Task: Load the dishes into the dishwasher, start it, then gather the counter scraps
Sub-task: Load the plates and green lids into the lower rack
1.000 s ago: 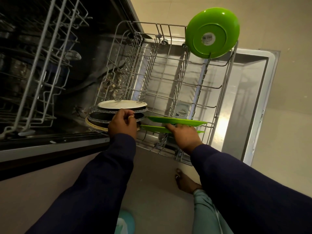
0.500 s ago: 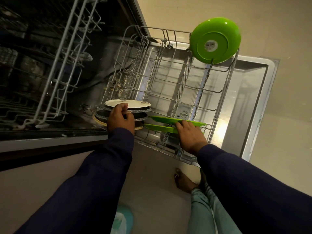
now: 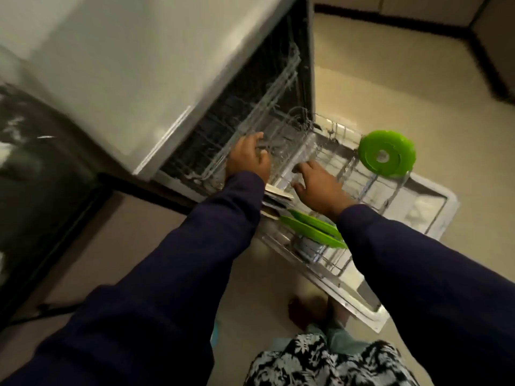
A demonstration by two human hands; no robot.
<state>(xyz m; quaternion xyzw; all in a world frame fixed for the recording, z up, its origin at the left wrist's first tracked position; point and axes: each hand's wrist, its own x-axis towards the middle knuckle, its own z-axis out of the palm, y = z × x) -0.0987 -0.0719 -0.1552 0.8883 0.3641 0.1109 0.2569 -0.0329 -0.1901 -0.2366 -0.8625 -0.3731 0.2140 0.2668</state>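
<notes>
**Lower rack part-filled, hands off the plates**

The left hand [image 3: 248, 158] reaches toward the front edge of the upper rack [image 3: 267, 107]; its fingers look loosely curved at the wire, though motion blur makes it hard to say whether they actually grip it. The right hand [image 3: 317, 185] hovers over the lower rack [image 3: 348, 174] with fingers spread and relaxed, holding nothing.

Just below the wrists, a few pale plates [image 3: 276, 195] stand on edge in the near corner of the lower rack, and two green plates [image 3: 312, 228] stand beside them. A green bowl [image 3: 386, 154] is propped on edge at the far side of the same rack. The rack is pulled out over the lowered dishwasher door [image 3: 426, 207], and much of its middle holds no dishes.

As a judgement, loading is under way but not finished: several dishes are placed, yet the rack is still out and the door is open. Pushing the racks in, closing the door, starting the machine and gathering the scraps from the surface all remain; the scraps themselves are not in view
</notes>
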